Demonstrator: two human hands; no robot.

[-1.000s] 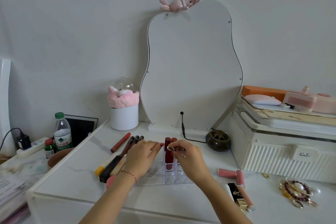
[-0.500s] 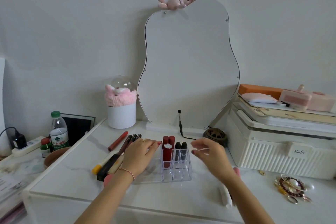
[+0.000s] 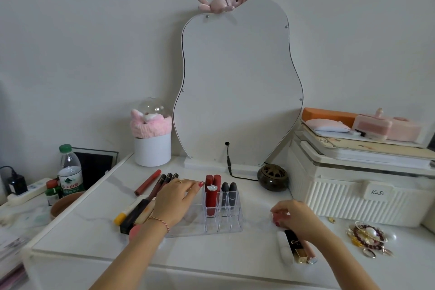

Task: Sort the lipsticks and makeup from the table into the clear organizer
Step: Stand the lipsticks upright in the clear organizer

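The clear organizer (image 3: 231,227) stands mid-table with red lipsticks (image 3: 211,198) and two black ones (image 3: 228,192) upright in its rear slots. My left hand (image 3: 175,200) rests flat on its left side. My right hand (image 3: 295,216) curls its fingers around a pink tube (image 3: 275,219) lying on the table at the right. Below that hand lie a white tube (image 3: 284,251), a black-and-gold lipstick (image 3: 297,248) and a pink tube with a silver cap (image 3: 311,257). Left of the organizer lie several pencils and sticks (image 3: 150,189), one yellow-tipped (image 3: 124,214).
A curvy mirror (image 3: 237,82) with a cable stands behind. A white ribbed box (image 3: 353,202) with stacked items is at the right, jewellery (image 3: 367,239) in front of it. A dark round burner (image 3: 273,176), a white pot (image 3: 153,148) and a water bottle (image 3: 70,172) stand around.
My right hand left the organizer, where two black lipsticks now stand, and moved right and down to the pink tube on the table. My left hand stayed on the organizer.
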